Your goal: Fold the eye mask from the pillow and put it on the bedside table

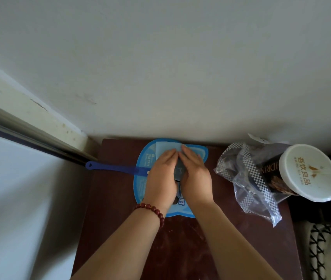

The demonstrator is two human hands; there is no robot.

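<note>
The eye mask lies on a blue hand fan on the dark brown bedside table, close to the wall. Its pale blue side shows beyond my fingertips, and a dark grey part shows between my hands. My left hand, with a red bead bracelet at the wrist, lies flat on the mask's left part. My right hand presses on its right part. The fingertips of both hands meet over the mask, and most of it is hidden under my palms.
The blue fan has its handle pointing left past the table edge. On the table's right stand a crumpled clear plastic bag with checkered strips and a drink cup with a white lid and straw. A patterned cushion lies lower right.
</note>
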